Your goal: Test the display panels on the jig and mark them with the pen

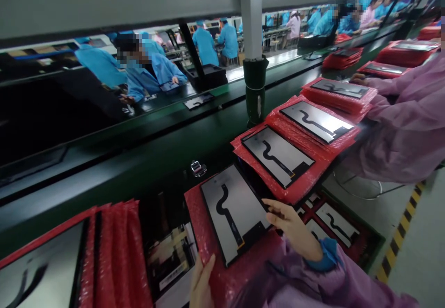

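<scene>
Left hand (201,282): at 6 o'clock, cut off by the lower edge; its grip clasps the near edge of the red bubble wrap (208,234) under the panel.
Right hand (294,229): at 5 o'clock, fingers stretched flat on the right edge of the display panel (234,213); grip released, pressing rather than clasping.
Display panel: just below centre, lying tilted on the wrap, black ribbon cable (227,213) snaking down its grey back.
Hidden: the panel's underside; both forearms under pink sleeves; faces across the line are blurred.
Hard to make out: the dark tray (167,247) at 7 o'clock, glossy with reflections.
Desk: dark green conveyor bench (139,159); wrapped panels (278,157) run toward 2 o'clock.
Neighbour: pink sleeve (406,127) at 3 o'clock.
Room: factory hall, workers in blue coats (205,43) at 12 o'clock.
</scene>
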The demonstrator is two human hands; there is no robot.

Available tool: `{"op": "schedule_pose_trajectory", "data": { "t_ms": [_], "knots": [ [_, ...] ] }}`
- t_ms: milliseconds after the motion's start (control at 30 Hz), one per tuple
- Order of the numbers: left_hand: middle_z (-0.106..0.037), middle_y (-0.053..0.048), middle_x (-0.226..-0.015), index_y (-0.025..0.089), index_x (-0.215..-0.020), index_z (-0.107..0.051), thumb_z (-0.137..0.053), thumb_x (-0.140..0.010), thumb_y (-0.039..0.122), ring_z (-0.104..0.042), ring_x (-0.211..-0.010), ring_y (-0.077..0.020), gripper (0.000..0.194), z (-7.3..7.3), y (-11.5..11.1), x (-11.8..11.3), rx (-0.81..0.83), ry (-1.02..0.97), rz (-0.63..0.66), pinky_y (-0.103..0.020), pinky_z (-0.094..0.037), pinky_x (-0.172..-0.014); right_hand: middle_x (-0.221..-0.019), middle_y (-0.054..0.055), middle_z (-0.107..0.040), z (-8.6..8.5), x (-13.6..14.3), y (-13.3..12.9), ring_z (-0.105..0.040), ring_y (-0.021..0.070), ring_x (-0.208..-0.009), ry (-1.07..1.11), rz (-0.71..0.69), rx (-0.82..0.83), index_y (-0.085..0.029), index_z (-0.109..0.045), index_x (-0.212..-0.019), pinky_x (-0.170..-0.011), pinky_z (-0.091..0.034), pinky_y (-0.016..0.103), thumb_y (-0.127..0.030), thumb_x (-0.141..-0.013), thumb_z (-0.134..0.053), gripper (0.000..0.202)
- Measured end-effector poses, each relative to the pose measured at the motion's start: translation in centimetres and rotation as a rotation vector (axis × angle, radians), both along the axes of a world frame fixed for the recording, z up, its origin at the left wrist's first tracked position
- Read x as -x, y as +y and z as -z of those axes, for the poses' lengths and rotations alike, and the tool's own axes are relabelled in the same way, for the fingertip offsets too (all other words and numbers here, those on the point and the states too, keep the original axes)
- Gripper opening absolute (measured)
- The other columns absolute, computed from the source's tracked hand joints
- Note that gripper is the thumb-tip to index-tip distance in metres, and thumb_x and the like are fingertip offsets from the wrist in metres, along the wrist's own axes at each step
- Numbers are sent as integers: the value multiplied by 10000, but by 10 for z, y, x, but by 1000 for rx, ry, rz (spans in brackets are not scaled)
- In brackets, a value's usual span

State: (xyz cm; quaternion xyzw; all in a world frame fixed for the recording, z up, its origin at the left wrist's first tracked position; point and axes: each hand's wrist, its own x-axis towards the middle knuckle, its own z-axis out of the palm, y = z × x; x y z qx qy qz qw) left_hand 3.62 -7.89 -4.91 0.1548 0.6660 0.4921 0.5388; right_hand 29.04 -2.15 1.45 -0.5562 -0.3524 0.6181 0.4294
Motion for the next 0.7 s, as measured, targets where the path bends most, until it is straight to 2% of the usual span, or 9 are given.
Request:
{"op": "schedule_pose_trajectory", "data": {
  "t_ms": [67, 133, 233, 333, 467, 567, 700],
  "knots": [
    [-605, -31, -1440, 254, -1212, -643, -732, -801, 375, -392, -1489, -244, 437, -13, 5, -5, 34, -23, -64, -361, -363, -1206, -947, 15, -552, -3, 2, -1, -531, 136, -850, 20, 3, -1, -184, -657, -1304, -760, -522, 278, -527, -716, -786, 694],
    [-518, -3, -1534, 312, -1431, -502, -669, -867, 339, -425, -1469, -230, 590, -26, 12, -11, 72, -55, -92, -385, -368, -1204, -928, 8, -529, -4, 5, -2, -523, 132, -835, 55, 3, 17, -196, -652, -1301, -755, -537, 285, -532, -711, -802, 696],
    [-513, -10, -1541, 358, -1520, -414, -642, -900, 376, -500, -1414, -265, 660, -36, 21, -18, 96, -89, -71, -402, -464, -1133, -933, 12, -524, 2, 10, -3, -542, 146, -843, 133, 2, 53, -200, -647, -1284, -743, -557, 312, -551, -679, -829, 722],
    [-554, -64, -1502, 296, -1527, -427, -618, -914, 407, -507, -1406, -287, 652, -35, 26, -20, 104, -115, -99, -419, -474, -1121, -949, 24, -548, 12, 16, -2, -563, 160, -865, 172, 13, 51, -193, -649, -1253, -737, -554, 313, -542, -657, -845, 718],
    [-446, -95, -1588, 204, -1557, -370, -555, -952, 370, -381, -1493, -236, 654, -32, 29, -21, 127, -147, -169, -412, -313, -1225, -900, 9, -516, 21, 21, 0, -540, 147, -823, 172, 44, 46, -200, -648, -1226, -703, -543, 298, -502, -642, -847, 686],
    [-409, -57, -1616, 241, -1567, -343, -558, -952, 310, -343, -1512, -194, 655, -33, 29, -22, 118, -181, -184, -407, -243, -1252, -901, 7, -495, 23, 25, 1, -526, 142, -819, 144, 45, 41, -197, -636, -1225, -708, -544, 298, -475, -656, -829, 662],
    [-455, -26, -1587, 311, -1541, -390, -614, -894, 252, -389, -1490, -221, 686, -24, 21, -19, 137, -222, -194, -424, -384, -1191, -896, 6, -519, 23, 27, 1, -553, 151, -832, 127, 2, 47, -197, -611, -1255, -737, -538, 305, -470, -678, -808, 668]
  ]
}}
